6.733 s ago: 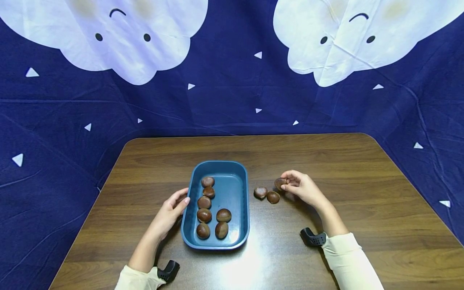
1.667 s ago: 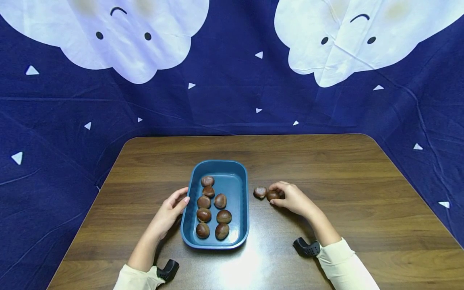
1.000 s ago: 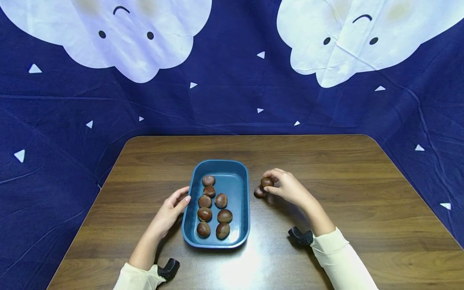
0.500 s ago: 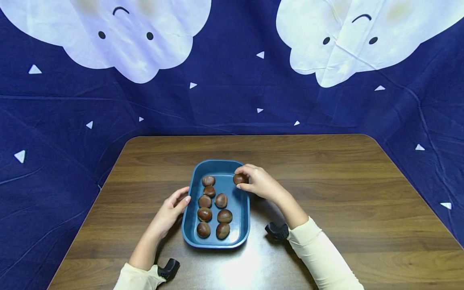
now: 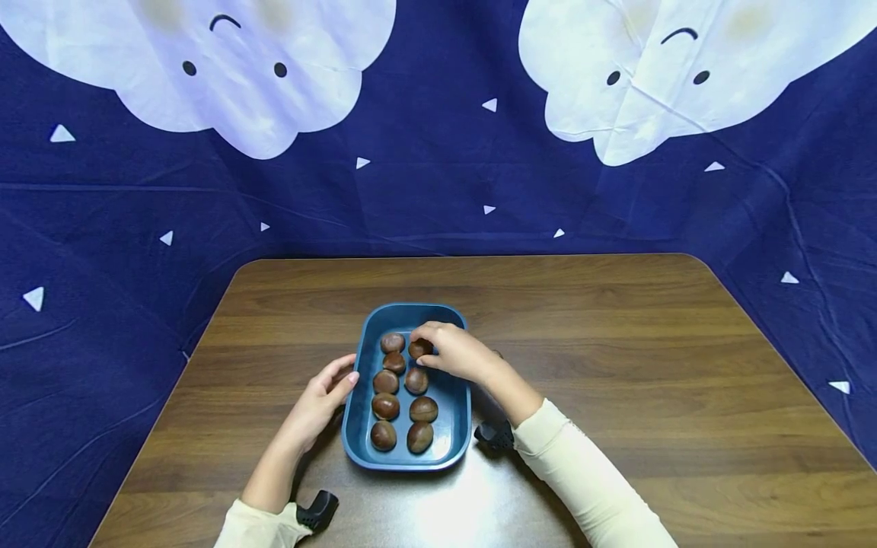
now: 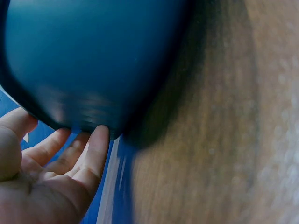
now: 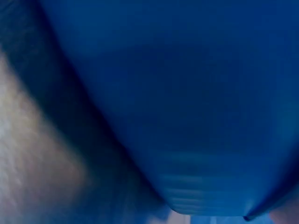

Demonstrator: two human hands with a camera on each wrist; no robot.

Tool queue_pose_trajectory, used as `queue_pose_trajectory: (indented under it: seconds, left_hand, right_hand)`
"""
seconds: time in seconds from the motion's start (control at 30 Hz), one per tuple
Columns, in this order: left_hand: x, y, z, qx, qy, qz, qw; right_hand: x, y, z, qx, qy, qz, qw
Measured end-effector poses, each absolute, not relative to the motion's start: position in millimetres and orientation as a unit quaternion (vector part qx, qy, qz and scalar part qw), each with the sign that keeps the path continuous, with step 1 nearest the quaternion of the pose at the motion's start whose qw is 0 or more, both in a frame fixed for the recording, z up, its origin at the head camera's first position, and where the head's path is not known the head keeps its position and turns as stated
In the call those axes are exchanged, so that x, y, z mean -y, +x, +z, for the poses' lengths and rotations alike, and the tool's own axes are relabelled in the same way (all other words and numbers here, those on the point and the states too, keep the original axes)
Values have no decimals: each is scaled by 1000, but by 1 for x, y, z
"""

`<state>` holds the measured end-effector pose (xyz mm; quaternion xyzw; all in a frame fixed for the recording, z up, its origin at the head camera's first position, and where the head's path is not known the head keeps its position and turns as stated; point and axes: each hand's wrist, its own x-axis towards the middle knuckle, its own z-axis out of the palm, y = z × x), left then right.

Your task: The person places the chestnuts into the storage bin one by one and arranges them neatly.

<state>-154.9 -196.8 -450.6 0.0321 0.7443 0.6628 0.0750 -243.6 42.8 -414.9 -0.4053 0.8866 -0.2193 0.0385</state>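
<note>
In the head view a blue rectangular tray (image 5: 445, 454) holds several brown chestnuts in two columns. My right hand (image 5: 457, 353) reaches over the tray's right wall and pinches a chestnut (image 5: 420, 348) between thumb and fingers. That chestnut is at the far end of the right column, beyond another chestnut (image 5: 416, 380). My left hand (image 5: 317, 399) rests against the tray's left wall with its fingers fairly straight; in the left wrist view the fingertips (image 6: 99, 135) touch the outside of the tray. Only the tray's outer wall fills most of the right wrist view.
The tray stands on a brown wooden table (image 5: 637, 365). A bit of another chestnut (image 5: 498, 354) shows behind my right wrist, right of the tray. A dark blue cloth (image 5: 438, 198) with white clouds hangs behind the table. Black wrist cameras (image 5: 318, 511) sit below both hands.
My right hand picked up a chestnut from the table and carried it left into the tray. Earlier, another chestnut joined the right column. My left hand has stayed at the tray.
</note>
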Motion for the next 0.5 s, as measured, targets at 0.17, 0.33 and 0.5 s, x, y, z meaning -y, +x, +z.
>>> queue_pose_trajectory:
  seconds: [0.17, 0.33, 0.5]
  left_hand:
    - [197, -155, -450, -744, 34, 663, 77]
    - [197, -155, -450, -747, 32, 660, 76]
    - [197, -154, -450, -750, 30, 656, 75]
  right_hand:
    - [-40, -243, -420, -891, -405, -204, 40]
    - [-38, -242, -421, -893, -404, -196, 39]
    - [-38, -242, -421, -894, -401, -197, 40]
